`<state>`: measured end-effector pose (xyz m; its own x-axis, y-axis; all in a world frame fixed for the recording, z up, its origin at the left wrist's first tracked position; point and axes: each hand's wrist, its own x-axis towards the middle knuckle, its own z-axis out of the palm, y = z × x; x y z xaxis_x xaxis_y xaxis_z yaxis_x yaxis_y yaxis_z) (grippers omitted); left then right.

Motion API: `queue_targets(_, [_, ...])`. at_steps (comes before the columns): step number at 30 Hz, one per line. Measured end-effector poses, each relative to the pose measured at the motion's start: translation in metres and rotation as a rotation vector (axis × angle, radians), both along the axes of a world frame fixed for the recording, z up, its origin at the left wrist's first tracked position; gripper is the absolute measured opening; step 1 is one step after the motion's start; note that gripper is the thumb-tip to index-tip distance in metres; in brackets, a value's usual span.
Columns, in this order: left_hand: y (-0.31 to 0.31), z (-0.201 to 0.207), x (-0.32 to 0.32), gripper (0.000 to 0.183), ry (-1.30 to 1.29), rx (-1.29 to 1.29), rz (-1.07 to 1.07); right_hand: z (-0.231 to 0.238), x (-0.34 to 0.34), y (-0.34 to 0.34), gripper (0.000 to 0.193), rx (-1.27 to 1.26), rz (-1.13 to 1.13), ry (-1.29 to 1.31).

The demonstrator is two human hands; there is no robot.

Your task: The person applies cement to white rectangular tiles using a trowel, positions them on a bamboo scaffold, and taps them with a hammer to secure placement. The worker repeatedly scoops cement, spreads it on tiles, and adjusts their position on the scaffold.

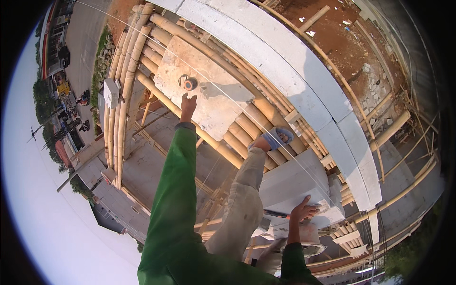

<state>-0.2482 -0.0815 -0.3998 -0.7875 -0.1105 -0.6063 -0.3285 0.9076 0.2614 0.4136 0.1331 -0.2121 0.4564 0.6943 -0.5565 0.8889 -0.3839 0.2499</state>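
My left hand (188, 105) stretches over a pale board (213, 111), fingers apart and nothing in them. Just beyond its fingertips is a small round orange-and-black object (190, 84) with a looped strap or band beside it; its kind is unclear. My right hand (304, 212) rests with spread fingers on a large white block (297, 183). Beside that hand lies a tool with a black-and-orange handle (277, 214), its other end partly hidden by my leg. My sandalled foot (278, 138) stands on the bamboo poles (251, 128).
A thin taut string (228, 97) crosses above the board and block. To the right runs a wall of pale blocks (304, 90). A smaller white block (111, 93) sits on bamboo poles at left. Gaps between poles show a drop to a lower level.
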Motion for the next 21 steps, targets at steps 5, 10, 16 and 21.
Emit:
queue_targets(5, [0.027, -0.022, -0.052, 0.095, 0.118, -0.11, -0.05, 0.009, 0.01, 0.005, 0.109, -0.018, -0.048, 0.026])
queue_targets(10, [0.031, -0.032, -0.07, 0.105, -0.041, -0.027, 0.141, 0.024, 0.011, 0.014, 0.109, -0.08, -0.108, 0.12])
queue_targets(16, [0.038, -0.056, -0.053, 0.075, 0.101, -0.193, -0.151, 0.027, 0.004, 0.012, 0.109, -0.069, -0.107, 0.155])
queue_targets(21, [0.089, -0.001, 0.054, 0.069, -0.323, 0.213, 0.138, 0.018, 0.01, 0.009, 0.109, -0.067, -0.092, 0.122])
